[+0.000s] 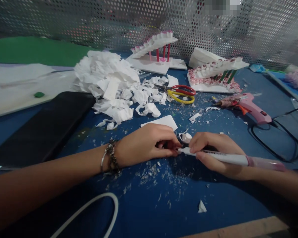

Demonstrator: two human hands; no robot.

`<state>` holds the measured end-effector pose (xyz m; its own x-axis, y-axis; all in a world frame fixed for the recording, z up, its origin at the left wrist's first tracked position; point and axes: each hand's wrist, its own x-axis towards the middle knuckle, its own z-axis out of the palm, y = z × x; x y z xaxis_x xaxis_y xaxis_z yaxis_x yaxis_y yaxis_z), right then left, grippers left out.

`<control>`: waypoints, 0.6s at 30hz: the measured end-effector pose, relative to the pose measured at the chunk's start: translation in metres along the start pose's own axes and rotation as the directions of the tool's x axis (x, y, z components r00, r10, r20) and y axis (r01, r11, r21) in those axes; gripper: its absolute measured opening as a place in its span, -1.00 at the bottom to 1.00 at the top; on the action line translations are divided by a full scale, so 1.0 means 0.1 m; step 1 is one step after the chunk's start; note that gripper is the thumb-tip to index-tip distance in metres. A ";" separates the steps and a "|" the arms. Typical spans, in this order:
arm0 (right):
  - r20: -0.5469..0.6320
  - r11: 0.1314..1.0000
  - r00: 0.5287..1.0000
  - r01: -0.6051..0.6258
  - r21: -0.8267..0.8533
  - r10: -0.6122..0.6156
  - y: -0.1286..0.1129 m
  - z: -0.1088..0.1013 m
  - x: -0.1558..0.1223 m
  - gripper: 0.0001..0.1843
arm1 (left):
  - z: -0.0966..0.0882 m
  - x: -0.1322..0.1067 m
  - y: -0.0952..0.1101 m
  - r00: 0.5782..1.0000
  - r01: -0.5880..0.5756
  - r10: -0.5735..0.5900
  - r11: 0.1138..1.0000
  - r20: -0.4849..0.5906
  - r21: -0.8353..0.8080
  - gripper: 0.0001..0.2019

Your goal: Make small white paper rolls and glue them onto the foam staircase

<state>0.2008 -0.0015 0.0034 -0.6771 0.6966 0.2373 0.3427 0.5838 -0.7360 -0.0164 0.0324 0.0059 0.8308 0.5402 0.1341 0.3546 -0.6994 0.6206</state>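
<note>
In my right hand [217,153] is a white marker [234,159] with a pink rear end, its tip pointing left. The tip meets the fingertips of my left hand [149,143], which are pinched together. Whatever those fingers hold is mostly covered; I cannot make it out. A metal bracelet [111,157] circles the left wrist. Just behind the hands lie a white paper piece [161,122] and a small crumpled white scrap [185,137].
Behind lie a white paper heap [106,71], red-and-yellow-handled scissors [181,94] and two small stair models [154,43] [213,74]. At right rests a pink glue gun [254,107] with its black cord [257,135]. A black slab [44,127] lies left; a white cable [114,201] loops in front.
</note>
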 end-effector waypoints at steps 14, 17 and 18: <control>0.015 1.000 1.000 -0.014 0.019 0.014 0.02 -0.02 -0.03 -0.94 | -0.07 0.00 -0.02 0.997 -0.039 0.037 0.999 0.067 0.023 -0.86; -0.016 0.997 0.997 -0.072 0.037 0.072 0.03 -0.02 -0.04 -0.93 | -0.06 0.00 -0.02 0.997 -0.043 0.042 0.999 0.068 0.022 -0.87; -0.030 0.996 0.996 -0.077 0.051 0.079 0.03 -0.02 -0.04 -0.93 | -0.06 0.00 -0.03 0.997 -0.045 0.044 0.999 0.068 0.019 -0.87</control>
<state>0.2060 -0.0018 0.0009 -0.6284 0.7524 0.1975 0.3604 0.5065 -0.7833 -0.0196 0.0374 0.0091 0.8727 0.4760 0.1088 0.3244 -0.7318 0.5993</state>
